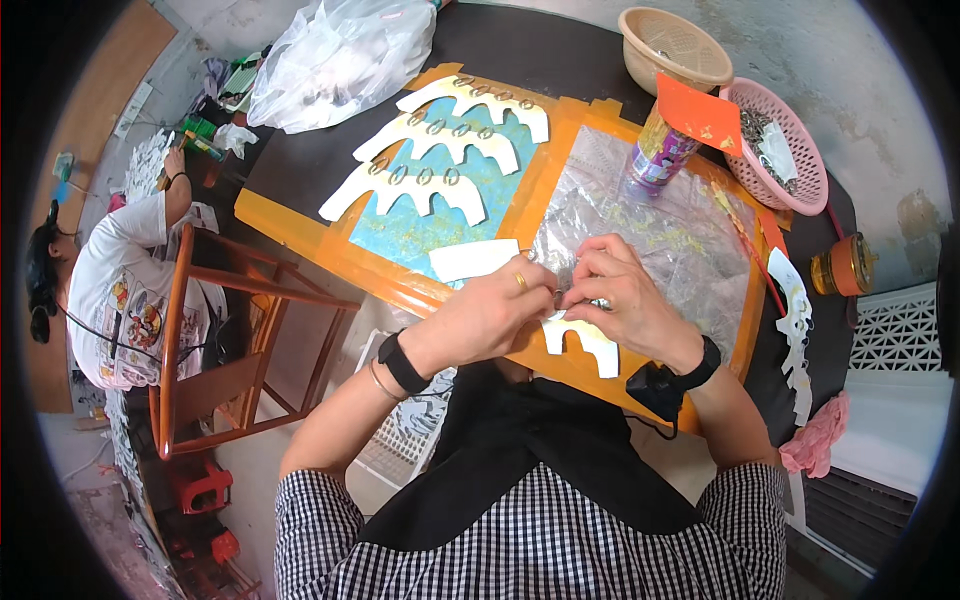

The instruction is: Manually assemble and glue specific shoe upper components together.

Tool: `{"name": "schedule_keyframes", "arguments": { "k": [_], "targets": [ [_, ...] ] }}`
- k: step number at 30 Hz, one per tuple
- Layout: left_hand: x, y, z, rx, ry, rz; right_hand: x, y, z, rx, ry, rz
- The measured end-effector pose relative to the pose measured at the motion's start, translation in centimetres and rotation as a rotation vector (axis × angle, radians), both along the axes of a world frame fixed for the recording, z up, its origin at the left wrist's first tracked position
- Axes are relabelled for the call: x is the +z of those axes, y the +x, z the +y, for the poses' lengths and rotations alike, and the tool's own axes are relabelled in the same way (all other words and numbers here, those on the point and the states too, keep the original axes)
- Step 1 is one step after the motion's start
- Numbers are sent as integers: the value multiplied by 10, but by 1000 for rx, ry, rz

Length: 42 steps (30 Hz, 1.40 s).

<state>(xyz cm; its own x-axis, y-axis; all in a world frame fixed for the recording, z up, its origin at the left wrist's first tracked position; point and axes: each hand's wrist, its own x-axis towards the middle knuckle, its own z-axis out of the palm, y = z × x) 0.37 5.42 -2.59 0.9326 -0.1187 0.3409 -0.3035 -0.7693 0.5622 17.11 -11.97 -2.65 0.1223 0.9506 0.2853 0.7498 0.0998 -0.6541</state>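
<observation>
Over the near edge of the work board, my left hand point(500, 306) and my right hand point(630, 308) meet with fingertips pinched together. Between and under them lies a white scalloped piece point(596, 346), its middle covered by my fingers. A small dark metal ring point(559, 298) shows partly at the fingertips; the exact hold of each finger is hidden. Farther off, several similar white scalloped pieces point(405, 190) lie in rows on a blue sheet point(400, 238), with metal rings point(424, 176) along their upper edges.
A purple can point(660, 155) with an orange card point(698, 112) on top stands at the far right, beside a beige basket point(675, 50) and a pink basket point(822, 175). A plastic bag point(340, 60) lies far left. Another person point(140, 280) works beyond a wooden chair point(180, 330).
</observation>
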Motion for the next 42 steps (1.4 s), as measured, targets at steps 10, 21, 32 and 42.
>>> {"name": "schedule_keyframes", "arguments": {
  "k": [10, 21, 32, 42],
  "targets": [
    [-4, 2, 7, -205, 209, -119, -2, 1, 0, -32, 32, 14],
    [10, -5, -3, -28, -16, 23, 4, 0, 0, 34, 11, -40],
    [-4, -8, -20, 140, -65, -42, 5, -1, 4, 19, -10, -37],
    [-9, -5, -23, 214, 54, -115, -1, 3, 2, 14, -1, -3]
  ]
}}
